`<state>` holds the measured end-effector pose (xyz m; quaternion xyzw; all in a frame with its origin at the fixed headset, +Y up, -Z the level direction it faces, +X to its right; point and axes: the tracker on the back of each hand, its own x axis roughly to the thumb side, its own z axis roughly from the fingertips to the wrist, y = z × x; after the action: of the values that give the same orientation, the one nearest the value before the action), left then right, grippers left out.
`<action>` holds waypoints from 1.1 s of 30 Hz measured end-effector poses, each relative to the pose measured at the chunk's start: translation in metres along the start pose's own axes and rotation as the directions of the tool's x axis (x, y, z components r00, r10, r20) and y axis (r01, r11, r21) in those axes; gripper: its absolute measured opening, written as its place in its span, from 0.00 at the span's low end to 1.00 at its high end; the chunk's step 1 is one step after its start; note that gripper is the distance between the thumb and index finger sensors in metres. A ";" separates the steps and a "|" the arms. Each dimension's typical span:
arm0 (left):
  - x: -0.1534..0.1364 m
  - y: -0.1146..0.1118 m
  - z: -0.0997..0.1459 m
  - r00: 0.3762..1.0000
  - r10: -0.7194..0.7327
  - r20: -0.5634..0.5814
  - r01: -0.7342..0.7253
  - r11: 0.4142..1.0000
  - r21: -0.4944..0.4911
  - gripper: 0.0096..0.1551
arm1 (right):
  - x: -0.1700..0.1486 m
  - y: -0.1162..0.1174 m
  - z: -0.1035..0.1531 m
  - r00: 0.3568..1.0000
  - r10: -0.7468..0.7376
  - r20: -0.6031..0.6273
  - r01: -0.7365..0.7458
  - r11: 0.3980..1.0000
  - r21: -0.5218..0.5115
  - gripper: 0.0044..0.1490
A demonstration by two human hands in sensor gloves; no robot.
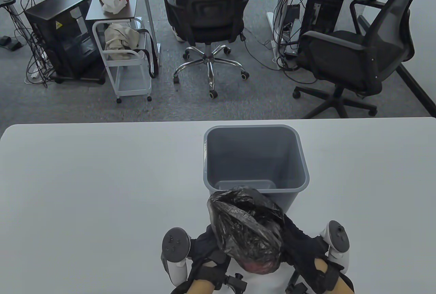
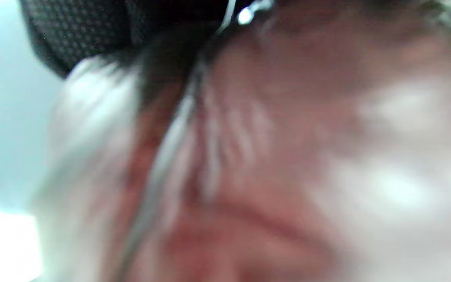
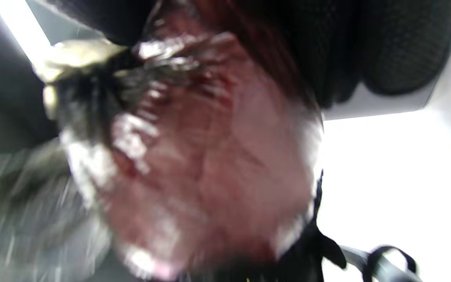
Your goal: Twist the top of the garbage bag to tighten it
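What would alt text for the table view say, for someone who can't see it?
A black garbage bag sits between two gloved hands, the left hand and right hand, at the near edge of a white table. A grey bin stands upright just behind the bag; office chairs fill the background.

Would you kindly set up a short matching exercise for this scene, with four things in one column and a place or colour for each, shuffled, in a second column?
Things:
1. garbage bag
2. bin
3. left hand
4. right hand

Descriptions:
A. grey, standing open on the table, beyond the bag
B. gloved, at the bag's left side in the table view
C. black and crinkled, between the two hands
D. gloved, at the bag's right side in the table view

Pairs: 1-C, 2-A, 3-B, 4-D
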<state>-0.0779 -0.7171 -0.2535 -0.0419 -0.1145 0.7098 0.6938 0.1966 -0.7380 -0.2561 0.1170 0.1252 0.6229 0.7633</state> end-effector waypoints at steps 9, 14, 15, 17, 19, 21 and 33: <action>0.001 0.008 0.002 0.995 -0.094 -0.017 0.095 0.985 0.147 0.30 | -0.003 0.004 0.002 0.995 0.100 -0.026 -0.097 0.989 0.114 0.59; -0.001 0.014 0.005 0.996 -0.069 -0.048 0.078 0.970 0.229 0.30 | 0.008 0.016 0.000 0.973 0.212 0.088 -0.229 0.926 0.301 0.69; -0.002 0.013 0.005 0.997 -0.053 -0.048 0.062 0.974 0.216 0.30 | 0.010 0.017 0.000 0.967 0.236 0.095 -0.254 0.919 0.303 0.70; -0.003 0.009 0.002 0.999 -0.018 -0.034 0.022 0.989 0.149 0.31 | 0.011 0.013 0.000 0.961 0.255 0.107 -0.272 0.942 0.198 0.66; -0.002 0.006 -0.003 0.998 0.063 -0.003 -0.063 0.998 -0.004 0.31 | 0.007 0.006 0.000 0.981 0.183 0.071 -0.189 0.978 0.093 0.60; 0.000 0.006 -0.005 0.988 0.152 -0.013 -0.153 0.983 -0.105 0.33 | 0.001 0.002 0.000 0.996 0.092 0.010 -0.092 0.990 0.103 0.58; 0.002 0.016 0.006 0.999 0.009 -0.046 0.001 0.975 0.221 0.29 | 0.008 0.020 0.001 0.980 0.187 0.060 -0.196 0.904 0.379 0.71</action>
<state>-0.0945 -0.7164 -0.2512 0.0186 -0.0188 0.7184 0.6951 0.1804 -0.7261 -0.2486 0.2826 0.2239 0.6568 0.6622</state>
